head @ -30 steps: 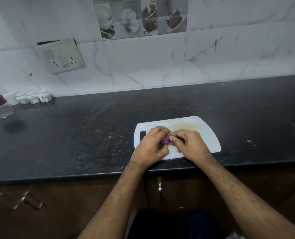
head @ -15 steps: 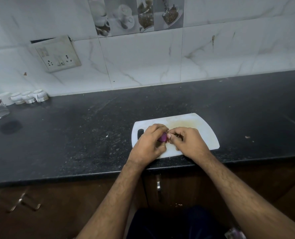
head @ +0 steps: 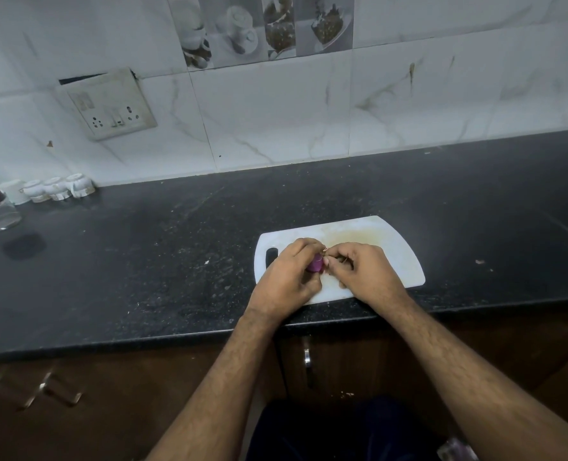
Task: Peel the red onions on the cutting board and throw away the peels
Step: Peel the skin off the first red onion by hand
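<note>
Purple onion (head: 316,263) showing between my fingers, glossy and bright. White cutting board (head: 395,261) under it, a yellow-brown stain across its far half. Black countertop (head: 176,254), flecked pale all over. White wall tiles (head: 276,111) with tan marble veins, brown cabinet fronts (head: 93,394) below, grey picture tile (head: 259,28) up top.

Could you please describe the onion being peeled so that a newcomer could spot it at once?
On the black countertop lies a white cutting board. Over its left part, the left hand grips a small onion, the only purple thing there.
</note>
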Motion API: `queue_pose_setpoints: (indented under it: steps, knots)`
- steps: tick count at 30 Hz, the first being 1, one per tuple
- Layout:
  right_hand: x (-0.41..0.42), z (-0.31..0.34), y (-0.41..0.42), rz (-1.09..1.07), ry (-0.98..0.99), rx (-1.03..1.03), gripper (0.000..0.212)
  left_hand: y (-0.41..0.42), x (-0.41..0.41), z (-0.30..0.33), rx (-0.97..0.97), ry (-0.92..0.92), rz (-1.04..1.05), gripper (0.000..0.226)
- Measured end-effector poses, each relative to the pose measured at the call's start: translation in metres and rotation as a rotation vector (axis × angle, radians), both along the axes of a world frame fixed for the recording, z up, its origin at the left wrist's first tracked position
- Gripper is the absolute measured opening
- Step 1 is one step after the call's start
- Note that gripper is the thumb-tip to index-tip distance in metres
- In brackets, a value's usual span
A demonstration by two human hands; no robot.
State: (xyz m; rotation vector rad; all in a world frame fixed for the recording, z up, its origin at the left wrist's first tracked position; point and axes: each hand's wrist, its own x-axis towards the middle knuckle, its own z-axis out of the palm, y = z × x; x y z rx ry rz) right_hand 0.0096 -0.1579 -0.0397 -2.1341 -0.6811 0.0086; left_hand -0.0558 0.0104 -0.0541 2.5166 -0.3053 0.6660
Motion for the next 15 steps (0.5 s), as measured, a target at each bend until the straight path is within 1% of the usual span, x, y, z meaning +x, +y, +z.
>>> queue_pose_setpoints:
  steps: [3,6,11,15]
  knots:
    - [0.0014,-0.004,0.005,-0.014,0.062,0.072,0.009,0.0029,0.0013,0.0007,-0.007,0.017,0.031,0.049]
    - [0.0,-0.0082,0.006,-0.037,0.051,0.081,0.008,0.0019,-0.0003,0.0004,-0.029,0.034,0.041,0.047]
    - [0.0018,-0.0064,0.0051,-0.048,0.058,0.103,0.01,0.0003,-0.0008,-0.0001,-0.079,0.05,0.059,0.037]
    - [0.0011,-0.0087,0.0052,-0.101,0.08,0.147,0.01,-0.0006,-0.0009,-0.0008,-0.113,0.073,0.073,0.039]
